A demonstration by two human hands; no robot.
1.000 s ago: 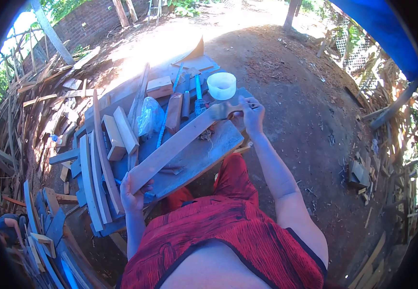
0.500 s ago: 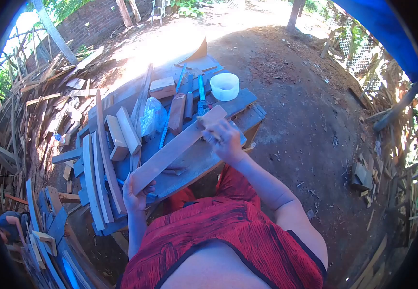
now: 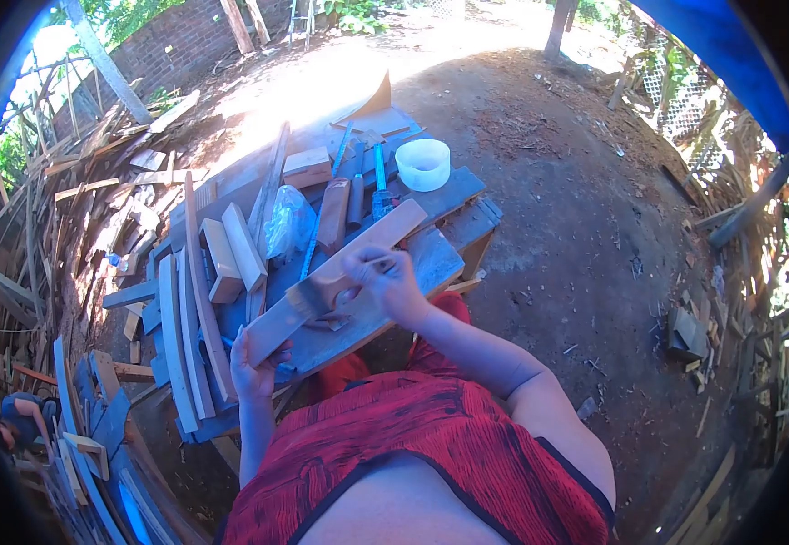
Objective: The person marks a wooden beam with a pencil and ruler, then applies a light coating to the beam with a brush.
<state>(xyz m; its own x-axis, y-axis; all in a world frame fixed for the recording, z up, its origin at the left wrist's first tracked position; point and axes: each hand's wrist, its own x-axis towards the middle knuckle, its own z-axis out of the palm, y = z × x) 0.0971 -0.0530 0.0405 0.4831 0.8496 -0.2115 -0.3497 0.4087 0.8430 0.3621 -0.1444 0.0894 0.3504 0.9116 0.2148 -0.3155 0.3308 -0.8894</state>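
Going from the left edge of the bench [image 3: 431,259], I am seeing curved wooden slats [image 3: 176,336] lying along it, with two pale wooden blocks [image 3: 231,250] resting just beside them. My left hand [image 3: 251,363] is gripping the near end of a long wooden plank [image 3: 340,268] at the bench's near edge, fingers wrapped shut around the wood. The plank is slanting across the bench top toward the far right corner, its far end lying near a white plastic tub [image 3: 423,163]. My right hand [image 3: 385,282] is sitting over the middle of the plank, fingers closed on a paintbrush [image 3: 314,292] whose bristles are touching the plank's face. Beyond the plank, a clear plastic bag [image 3: 287,222] and a brown block [image 3: 332,213] are lying toward the far edge, with a blue-handled tool [image 3: 379,186] just beside the tub.
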